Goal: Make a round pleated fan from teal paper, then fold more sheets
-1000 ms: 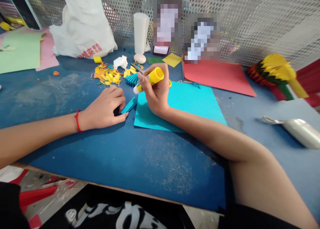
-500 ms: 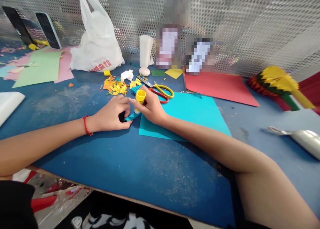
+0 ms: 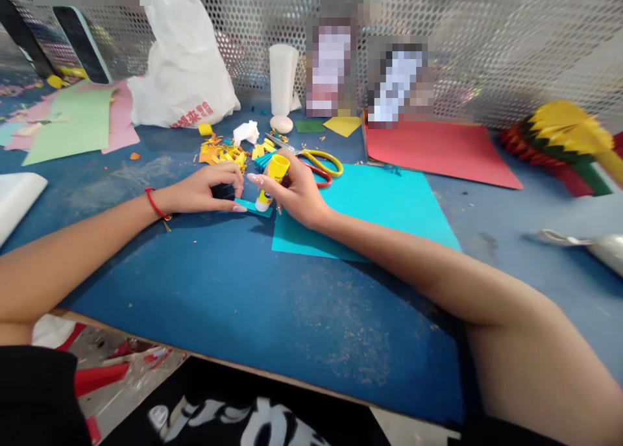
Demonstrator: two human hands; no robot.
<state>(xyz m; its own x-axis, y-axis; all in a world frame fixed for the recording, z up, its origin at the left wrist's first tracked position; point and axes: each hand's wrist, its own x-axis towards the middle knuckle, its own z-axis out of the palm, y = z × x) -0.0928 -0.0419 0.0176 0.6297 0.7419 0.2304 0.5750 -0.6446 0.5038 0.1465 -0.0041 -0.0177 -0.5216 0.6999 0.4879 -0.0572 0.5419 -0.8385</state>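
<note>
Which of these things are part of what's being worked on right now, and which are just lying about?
In use:
- yellow glue stick, held in the right hand
- folded teal paper strip, under the left hand

Lying about:
- scissors with yellow and red handles
- yellow paper scraps
- red card sheet
- white plastic bag

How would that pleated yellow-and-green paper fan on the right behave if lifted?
This pleated yellow-and-green paper fan looks light, being folded paper. Its pleats probably stiffen it somewhat, but it would likely crush if squeezed.
</note>
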